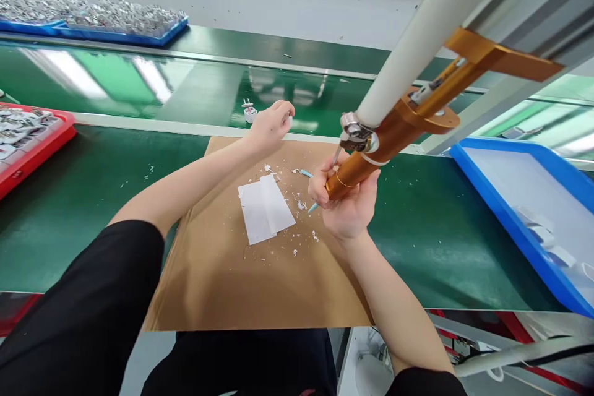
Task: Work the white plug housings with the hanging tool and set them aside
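Note:
My right hand [346, 201] is wrapped round the lower end of an orange metal cylinder [390, 142], which hangs at a slant from a white hose. Beyond the cardboard, my left hand [271, 124] reaches over the edge of the green belt, its fingers curled together. Something pale may be at those fingertips, too small to name. Just left of that hand, a white plug [249, 112] stands on the belt with its metal pins up. A light-blue slim tool [312, 207] shows beside my right hand, partly hidden behind it. White paper [264, 207] lies between my arms.
White shavings [301, 204] are scattered on the brown cardboard [260, 291]. A red tray [51, 142] of parts is at left, a blue tray [501, 210] with a few white pieces at right. Blue trays [125, 37] heaped with metal-looking parts stand at the back left.

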Motion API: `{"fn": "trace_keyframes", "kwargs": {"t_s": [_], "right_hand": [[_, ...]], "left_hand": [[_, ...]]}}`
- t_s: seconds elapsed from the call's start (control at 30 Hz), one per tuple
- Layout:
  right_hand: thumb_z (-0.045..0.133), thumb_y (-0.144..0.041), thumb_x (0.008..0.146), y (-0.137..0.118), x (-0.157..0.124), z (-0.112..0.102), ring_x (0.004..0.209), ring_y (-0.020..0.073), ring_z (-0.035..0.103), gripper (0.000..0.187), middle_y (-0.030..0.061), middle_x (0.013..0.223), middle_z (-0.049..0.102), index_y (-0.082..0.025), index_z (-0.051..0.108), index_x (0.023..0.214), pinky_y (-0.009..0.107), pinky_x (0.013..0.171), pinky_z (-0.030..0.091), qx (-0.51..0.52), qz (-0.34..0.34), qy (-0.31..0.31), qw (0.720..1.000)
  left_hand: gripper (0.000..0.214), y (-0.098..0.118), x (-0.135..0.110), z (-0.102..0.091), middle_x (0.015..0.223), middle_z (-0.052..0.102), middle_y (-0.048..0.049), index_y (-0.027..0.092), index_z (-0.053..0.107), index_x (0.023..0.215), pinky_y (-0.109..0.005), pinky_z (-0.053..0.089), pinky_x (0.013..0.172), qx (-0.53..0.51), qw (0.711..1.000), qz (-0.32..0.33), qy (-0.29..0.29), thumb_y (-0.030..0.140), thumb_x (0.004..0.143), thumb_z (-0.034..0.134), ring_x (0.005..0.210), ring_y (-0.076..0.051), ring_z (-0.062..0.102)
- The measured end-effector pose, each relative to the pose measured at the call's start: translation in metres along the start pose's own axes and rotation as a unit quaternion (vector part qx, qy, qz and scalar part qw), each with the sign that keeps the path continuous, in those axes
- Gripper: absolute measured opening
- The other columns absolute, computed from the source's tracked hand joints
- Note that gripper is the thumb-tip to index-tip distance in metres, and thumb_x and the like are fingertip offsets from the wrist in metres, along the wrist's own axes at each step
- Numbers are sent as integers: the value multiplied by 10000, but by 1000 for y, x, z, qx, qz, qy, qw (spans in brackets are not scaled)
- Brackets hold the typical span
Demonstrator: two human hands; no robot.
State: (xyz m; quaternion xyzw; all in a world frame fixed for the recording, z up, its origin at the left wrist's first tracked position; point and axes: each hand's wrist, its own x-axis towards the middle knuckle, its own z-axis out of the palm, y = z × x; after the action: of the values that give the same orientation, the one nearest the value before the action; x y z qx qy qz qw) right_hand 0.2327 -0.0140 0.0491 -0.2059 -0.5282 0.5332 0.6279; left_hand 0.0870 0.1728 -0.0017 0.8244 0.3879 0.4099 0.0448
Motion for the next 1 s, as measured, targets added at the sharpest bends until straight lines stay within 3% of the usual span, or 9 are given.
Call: {"fn": "trace_keyframes", "kwargs": {"t_s": [0.1,0.23,0.37,0.53,0.67,0.83,1.0], "right_hand": [[287,-674,834,0,1,0,335,77,257,508,-58,406,373,-225,523,834,216,374,230,-6,-1,4,1000],[281,-677,835,-2,1,1,338,76,262,514,-56,404,376,-222,521,822,212,378,227,-11,-2,-5,1000],[277,-645,855,-3,1,2,343,71,270,505,-50,412,388,-219,545,810,217,398,239,-6,-14,-10,1000],[286,-647,845,-3,0,2,350,76,285,519,-47,421,383,-226,589,844,226,408,244,-1,-15,-14,1000],[266,-660,840,-6,0,1,351,85,284,584,-40,399,380,-220,636,944,241,408,237,-30,6,-21,999],[229,-730,809,-6,0,3,336,79,272,673,-42,394,350,-247,671,965,239,388,209,-29,-7,-56,998],[220,-737,818,-5,-3,12,345,70,266,669,-43,412,349,-252,672,907,229,391,237,-23,-10,-66,997]], "left_hand": [[237,30,-43,-25,981,619,-44,164,538,1047,-262,460,756,-47,999,7,22,98,829,472,855,-139,570],[306,62,-98,-45,1101,626,-52,180,533,1116,-269,500,824,-113,990,54,-66,77,843,440,1006,-147,587],[350,70,-129,-56,1195,618,-43,199,568,1077,-458,344,1115,-171,970,96,-146,31,822,396,1334,-211,392],[425,68,-138,-65,1352,518,-77,205,568,1144,-526,311,1122,-166,979,41,-108,71,762,439,1358,-260,358],[255,75,-139,-62,1245,582,-107,189,569,1091,-399,469,983,-116,990,-7,-77,215,845,507,1163,-221,553],[425,82,-143,-57,1232,584,-102,155,479,1259,-341,487,879,-75,989,-29,-121,97,867,325,1103,-197,575],[287,84,-145,-56,1057,662,-41,205,575,1104,-349,406,815,-20,987,-29,-157,294,833,550,994,-210,592]]}}
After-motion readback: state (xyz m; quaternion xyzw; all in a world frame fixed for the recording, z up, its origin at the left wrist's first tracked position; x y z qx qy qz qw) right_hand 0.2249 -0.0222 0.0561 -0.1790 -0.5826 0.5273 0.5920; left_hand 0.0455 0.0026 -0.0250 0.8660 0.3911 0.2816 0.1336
